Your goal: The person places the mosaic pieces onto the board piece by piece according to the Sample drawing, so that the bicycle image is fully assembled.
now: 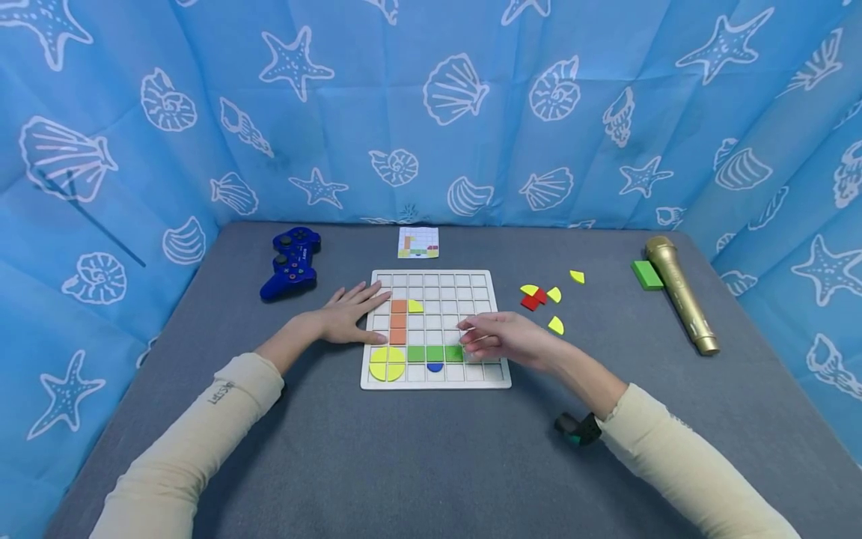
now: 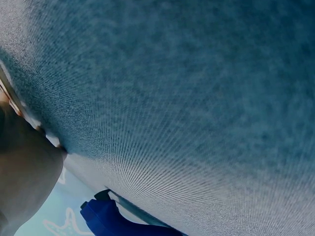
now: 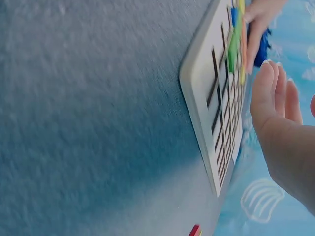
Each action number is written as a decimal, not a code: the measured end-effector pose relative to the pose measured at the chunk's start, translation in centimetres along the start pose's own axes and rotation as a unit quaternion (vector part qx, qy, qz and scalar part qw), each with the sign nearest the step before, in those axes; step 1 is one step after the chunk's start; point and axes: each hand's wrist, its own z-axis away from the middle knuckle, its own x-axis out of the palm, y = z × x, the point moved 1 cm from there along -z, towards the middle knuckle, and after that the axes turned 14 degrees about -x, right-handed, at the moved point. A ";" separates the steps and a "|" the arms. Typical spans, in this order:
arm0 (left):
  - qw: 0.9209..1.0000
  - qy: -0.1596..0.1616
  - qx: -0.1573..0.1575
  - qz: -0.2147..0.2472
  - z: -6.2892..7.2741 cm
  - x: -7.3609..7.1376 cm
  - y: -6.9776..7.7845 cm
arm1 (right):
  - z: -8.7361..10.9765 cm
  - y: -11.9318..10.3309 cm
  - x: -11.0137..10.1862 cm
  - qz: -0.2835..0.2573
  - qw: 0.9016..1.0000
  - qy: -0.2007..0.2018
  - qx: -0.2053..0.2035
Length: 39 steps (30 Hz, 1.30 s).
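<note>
A white gridded board (image 1: 438,380) lies on the table. My left hand (image 1: 352,314) rests at its left edge with spread fingers, thumb near the orange squares (image 1: 399,322). Over the board's right side is my right hand (image 1: 494,337), fingers loosely bent, with nothing seen between them. Just left of its fingertips sits the end of a row of green squares (image 1: 434,353). A blue half-circle (image 1: 435,367) lies below that row. Yellow quarter pieces form a circle (image 1: 387,364) in the lower left corner; one yellow piece (image 1: 415,306) is beside the top orange square.
Loose yellow quarter pieces (image 1: 555,325) and red pieces (image 1: 530,302) lie right of the board. A printed pattern card (image 1: 418,243) is behind it. A blue game controller (image 1: 292,263) stands left; a gold microphone (image 1: 683,296) and green block (image 1: 647,275) lie at right.
</note>
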 end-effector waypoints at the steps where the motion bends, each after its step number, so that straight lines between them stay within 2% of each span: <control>1: 1.000 -0.001 -0.003 0.000 -0.1 0.0 -0.1 | 0.0 -0.1 -0.3 -0.007 1.000 0.008 0.000; 6: 1.000 -0.002 -0.007 0.001 -0.3 0.1 -0.2 | 0.3 -0.8 -2.2 -0.049 0.998 0.032 -0.025; 14: 1.000 -0.001 0.002 0.003 0.2 -0.2 0.1 | 1.0 -1.5 -5.9 -0.067 0.992 0.078 -0.067; 22: 1.000 -0.005 -0.003 0.004 0.3 -0.3 0.2 | 2.1 -1.7 -9.4 -0.085 0.987 0.119 -0.068; 27: 1.000 -0.005 -0.001 0.003 0.5 -0.4 0.3 | 2.8 -1.3 -10.9 -0.045 0.988 0.133 -0.058; 32: 1.000 -0.003 -0.003 0.003 0.4 -0.4 0.3 | 3.5 -0.7 -12.3 0.026 0.990 0.130 -0.046; 39: 1.000 -0.006 -0.001 0.004 0.4 -0.4 0.3 | 3.9 0.5 -13.2 0.132 0.984 0.119 -0.030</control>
